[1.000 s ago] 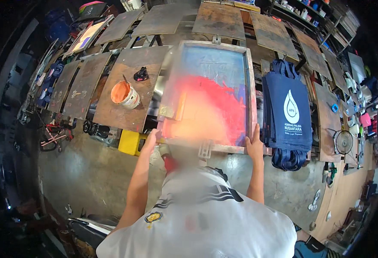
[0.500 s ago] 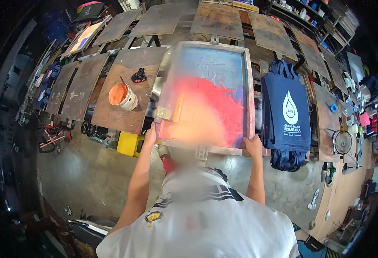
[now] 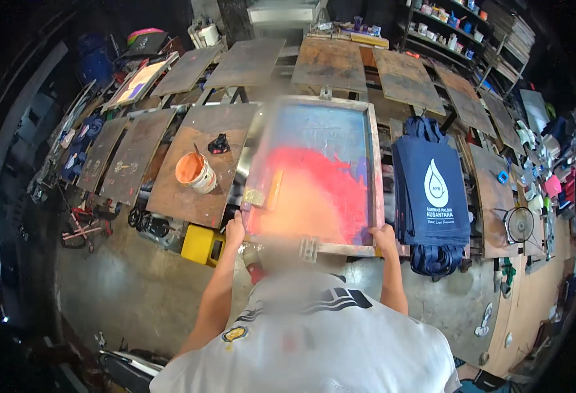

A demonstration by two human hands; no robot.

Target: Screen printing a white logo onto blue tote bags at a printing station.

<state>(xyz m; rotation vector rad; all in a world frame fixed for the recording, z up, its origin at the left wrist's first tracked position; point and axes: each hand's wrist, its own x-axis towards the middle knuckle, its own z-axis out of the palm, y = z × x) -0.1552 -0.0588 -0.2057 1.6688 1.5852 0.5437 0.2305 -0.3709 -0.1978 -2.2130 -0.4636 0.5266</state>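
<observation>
Looking higher than half a second ago, onto more of the shelves [image 3: 440,44]. Gripping the screen [image 3: 324,134] by its near corners with left hand [image 3: 235,229] and right hand [image 3: 385,240], just beyond both.

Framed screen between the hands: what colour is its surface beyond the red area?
Blue; the framed screen shows best in the head view.

Left hand [image 3: 235,230]: scraper [image 3: 275,189] just ahead, bucket [image 3: 197,173] ahead-left | right hand [image 3: 383,240]: bags [image 3: 432,180] ahead-right, narrow gap beside frame [image 3: 374,173] | ahead between hands: free above frame's far half
</observation>
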